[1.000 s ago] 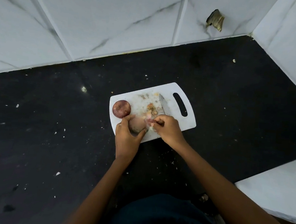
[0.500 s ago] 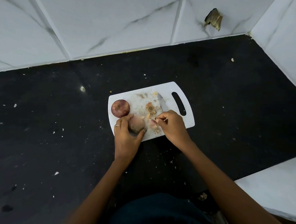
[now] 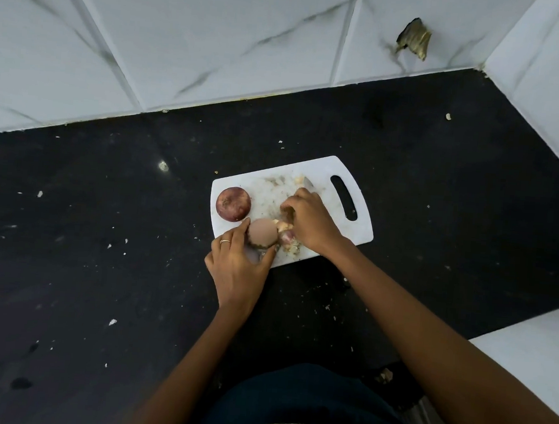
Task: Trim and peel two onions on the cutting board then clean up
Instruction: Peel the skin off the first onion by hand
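Left hand (image 3: pixel 237 268) grasps peeled onion (image 3: pixel 262 232) on cutting board (image 3: pixel 359 232); right hand (image 3: pixel 309 219) curled over peel scraps (image 3: pixel 286 232), grip unclear.

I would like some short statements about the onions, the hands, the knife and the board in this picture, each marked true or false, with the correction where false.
1. The left hand holds a pale, peeled onion at the near edge of the cutting board. True.
2. Both onions are already peeled. False: the red onion at the board's left end has its dark skin on.
3. The right hand is off the board, resting on the counter. False: it is over the board, among the peel scraps.
4. A knife tip shows just beyond the right hand. True.
5. The board's handle slot points toward the left hand. False: it is at the board's right end.
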Tool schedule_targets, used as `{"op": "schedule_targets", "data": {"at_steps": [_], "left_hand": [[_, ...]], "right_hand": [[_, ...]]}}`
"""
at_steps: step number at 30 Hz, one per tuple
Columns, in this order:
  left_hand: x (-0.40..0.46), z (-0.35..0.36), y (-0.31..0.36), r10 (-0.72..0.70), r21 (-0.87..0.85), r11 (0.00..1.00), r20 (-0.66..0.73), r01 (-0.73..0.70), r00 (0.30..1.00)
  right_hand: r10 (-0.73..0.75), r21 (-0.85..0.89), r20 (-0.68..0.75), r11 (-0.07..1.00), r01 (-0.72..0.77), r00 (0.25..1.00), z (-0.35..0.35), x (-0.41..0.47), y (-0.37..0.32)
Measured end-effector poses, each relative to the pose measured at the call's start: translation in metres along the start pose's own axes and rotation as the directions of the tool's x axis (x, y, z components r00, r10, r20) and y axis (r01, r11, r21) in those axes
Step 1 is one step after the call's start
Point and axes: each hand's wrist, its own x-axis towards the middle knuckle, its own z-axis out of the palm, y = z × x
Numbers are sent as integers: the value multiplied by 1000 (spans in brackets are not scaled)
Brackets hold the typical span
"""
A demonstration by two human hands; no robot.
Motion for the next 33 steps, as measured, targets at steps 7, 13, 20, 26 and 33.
{"op": "schedule_targets", "data": {"at_steps": [7,13,20,26,33], "left_hand": [[-1,-1,2,-10,1,1000,19,10,1000],[-3,-7,1,-12,-28,1000,55,13,998],[-3,-8,9,-33,5,999,66,33,997],[3,-8,14,-87,-4,996,95,88,992],[-13,-27,19,-16,-369,927,129,63,992]], "right_hand": [[-22,95,14,995,21,1000,11,-43,0],[-45,111,37,993,41,998,19,-70,-1],[-85,131,147,989,66,985,17,-87,-4],[-38,244,197,970,-11,980,7,-87,-2],[70,477,-100,879,-14,993,-26,-76,-12]]}}
